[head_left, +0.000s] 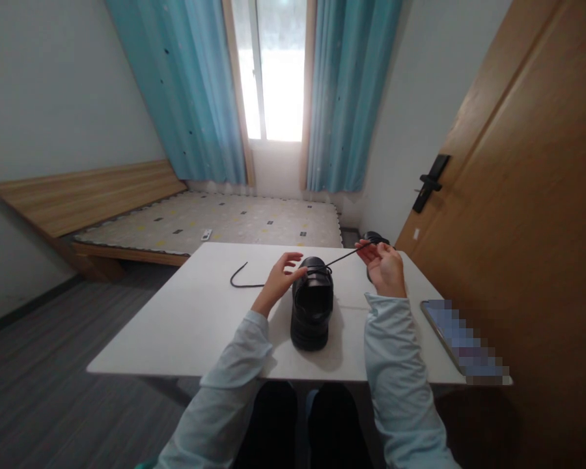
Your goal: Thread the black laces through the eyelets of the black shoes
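Observation:
A black shoe (312, 329) stands on the white table in front of me, its heel and opening towards me. My left hand (279, 280) is at the shoe's left side, fingers apart and curved, with the thumb against the lacing. One loose lace end (244, 285) lies on the table to the left of this hand. From the shoe's lacing, a black shoelace (344, 256) runs taut up to the right. My right hand (388, 268) pinches that lace, palm turned up. Behind my right hand a second black shoe (372, 237) is partly hidden.
On the right edge of the white table (176, 332) lies a flat device (461, 345) with a blurred-out screen. A bed (254, 218) with a small white remote (206, 234) stands beyond the table. The wooden door (527, 228) is close on the right.

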Available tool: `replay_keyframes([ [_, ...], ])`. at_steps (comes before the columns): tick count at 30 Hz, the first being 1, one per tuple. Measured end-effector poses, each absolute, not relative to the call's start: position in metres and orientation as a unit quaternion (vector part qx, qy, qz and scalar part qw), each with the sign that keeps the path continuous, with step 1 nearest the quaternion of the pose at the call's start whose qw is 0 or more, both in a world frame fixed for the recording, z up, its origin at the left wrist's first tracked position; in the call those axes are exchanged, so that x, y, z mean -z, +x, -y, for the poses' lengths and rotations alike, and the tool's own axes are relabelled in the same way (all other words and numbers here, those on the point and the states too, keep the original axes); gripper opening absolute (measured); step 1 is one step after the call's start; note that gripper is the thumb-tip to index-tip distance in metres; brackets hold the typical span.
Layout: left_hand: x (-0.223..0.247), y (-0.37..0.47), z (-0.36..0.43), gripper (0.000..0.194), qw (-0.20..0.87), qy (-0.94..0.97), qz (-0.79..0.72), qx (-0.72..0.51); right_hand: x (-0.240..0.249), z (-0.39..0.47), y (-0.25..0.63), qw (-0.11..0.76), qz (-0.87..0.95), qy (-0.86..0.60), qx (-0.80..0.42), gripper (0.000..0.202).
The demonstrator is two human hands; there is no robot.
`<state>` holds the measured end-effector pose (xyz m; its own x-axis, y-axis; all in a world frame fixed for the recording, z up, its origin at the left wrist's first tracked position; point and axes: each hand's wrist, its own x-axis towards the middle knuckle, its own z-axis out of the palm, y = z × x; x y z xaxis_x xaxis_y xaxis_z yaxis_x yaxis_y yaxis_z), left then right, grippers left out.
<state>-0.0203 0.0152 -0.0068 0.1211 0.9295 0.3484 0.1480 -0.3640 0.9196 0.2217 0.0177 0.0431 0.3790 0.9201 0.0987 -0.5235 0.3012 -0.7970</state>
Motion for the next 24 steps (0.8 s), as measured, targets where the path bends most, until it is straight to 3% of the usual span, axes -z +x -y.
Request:
replay_keyframes([
  [6,0.005,-0.018,-0.008,0.043,0.390,0.730,-0.357,-0.433,-0.047,-0.015,0.231,0.765,0.283,-0.337,-0.470,0.016],
  [19,0.003,-0.019,-0.008,0.034,0.336,0.774,-0.388,-0.371,-0.059,-0.023,0.243,0.754,0.434,-0.361,-0.335,0.023],
  [24,0.000,-0.017,-0.004,0.033,0.275,0.796,-0.369,-0.394,-0.052,-0.024,0.245,0.681,0.532,-0.408,-0.295,0.021],
])
